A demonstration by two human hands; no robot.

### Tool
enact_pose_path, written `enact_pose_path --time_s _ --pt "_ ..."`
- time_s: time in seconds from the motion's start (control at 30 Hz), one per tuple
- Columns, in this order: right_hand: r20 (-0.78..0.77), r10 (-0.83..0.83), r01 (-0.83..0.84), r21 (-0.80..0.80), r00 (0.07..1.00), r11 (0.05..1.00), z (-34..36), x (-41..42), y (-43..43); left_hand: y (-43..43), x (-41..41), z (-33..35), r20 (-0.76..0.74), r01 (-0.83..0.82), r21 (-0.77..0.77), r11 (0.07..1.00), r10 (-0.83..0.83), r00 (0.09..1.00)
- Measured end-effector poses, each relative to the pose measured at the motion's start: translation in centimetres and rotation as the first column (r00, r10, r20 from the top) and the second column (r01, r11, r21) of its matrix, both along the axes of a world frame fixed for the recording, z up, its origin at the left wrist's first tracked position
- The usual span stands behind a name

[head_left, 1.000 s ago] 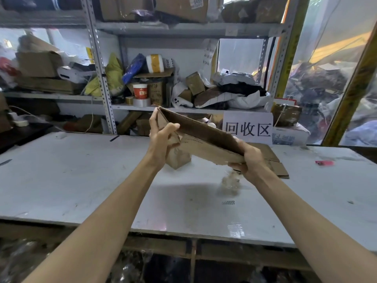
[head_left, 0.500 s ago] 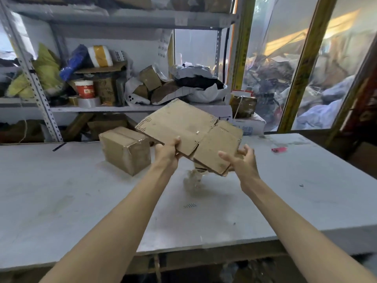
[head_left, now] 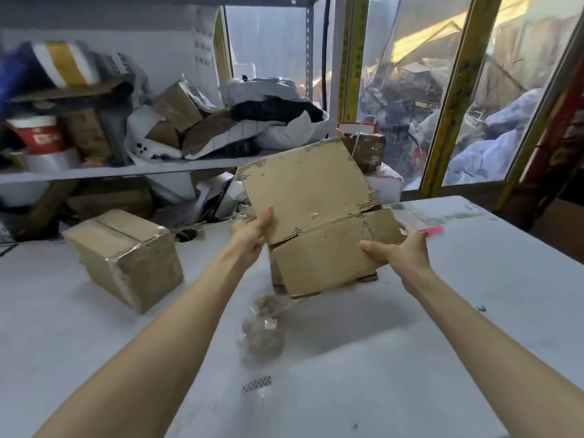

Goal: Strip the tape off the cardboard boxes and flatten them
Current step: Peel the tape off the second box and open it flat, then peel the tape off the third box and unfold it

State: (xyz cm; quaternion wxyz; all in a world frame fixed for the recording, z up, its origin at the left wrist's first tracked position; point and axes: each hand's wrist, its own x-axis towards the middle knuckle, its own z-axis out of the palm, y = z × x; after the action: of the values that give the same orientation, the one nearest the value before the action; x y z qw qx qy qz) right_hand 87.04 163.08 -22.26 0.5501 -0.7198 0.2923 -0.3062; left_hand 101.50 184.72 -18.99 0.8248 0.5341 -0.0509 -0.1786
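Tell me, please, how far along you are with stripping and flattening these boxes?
Done: the flattened box looks stripped, and a wad of tape lies on the table. In hand: the left hand and right hand hold that box above the table. Left: the sealed box on the left, tape on its seams, is not yet stripped or flattened.

Plain brown is seen on the cardboard (head_left: 309, 216) and the box (head_left: 126, 257); the table (head_left: 474, 311) is coloured pale grey. A pink scrap (head_left: 431, 230), a red-and-white cup (head_left: 39, 137) and yellow posts (head_left: 456, 99) are noted.
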Motion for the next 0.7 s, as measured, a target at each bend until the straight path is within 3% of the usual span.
enact_pose_path --time_s 0.1,0.2,0.27,0.4,0.5,0.57,0.63,0.7 --pt "-0.011 -0.067 0.067 -0.031 0.998 0.997 -1.9 2.4 -0.5 -1.2 1.8 -1.5 0.134 -0.001 0.036 0.999 -0.004 0.991" --pt "-0.035 -0.192 0.191 -0.032 0.981 0.981 -3.9 4.5 0.0 -1.7 3.0 -4.0 0.316 0.087 0.361 0.928 -0.21 0.925" --pt "-0.085 -0.209 0.205 -0.051 0.974 0.977 -5.0 5.6 0.2 -1.6 3.6 -5.6 0.334 0.046 0.545 0.837 -0.267 0.904" --pt "-0.272 -0.129 0.097 -0.128 0.953 0.987 -7.0 6.5 0.6 -1.1 4.3 -8.8 0.307 -0.09 0.654 0.751 -0.155 0.939" --pt "-0.416 -0.145 0.064 -0.203 0.898 0.977 -7.8 7.0 0.5 -0.8 4.3 -11.1 0.329 -0.131 0.812 0.569 -0.261 0.908" --pt "-0.454 -0.184 0.077 -0.242 0.872 0.967 -8.0 6.9 0.6 -0.8 4.1 -11.5 0.318 -0.119 0.834 0.539 -0.292 0.902" --pt "-0.421 -0.2 -0.001 -0.43 0.885 0.903 -8.1 6.7 0.8 -0.7 4.0 -11.3 0.338 -0.149 0.867 0.475 -0.341 0.877" --pt "-0.428 -0.11 -0.159 -0.545 0.897 0.823 -8.0 6.7 1.2 -0.4 3.7 -10.6 0.33 -0.176 0.913 0.368 -0.413 0.849"
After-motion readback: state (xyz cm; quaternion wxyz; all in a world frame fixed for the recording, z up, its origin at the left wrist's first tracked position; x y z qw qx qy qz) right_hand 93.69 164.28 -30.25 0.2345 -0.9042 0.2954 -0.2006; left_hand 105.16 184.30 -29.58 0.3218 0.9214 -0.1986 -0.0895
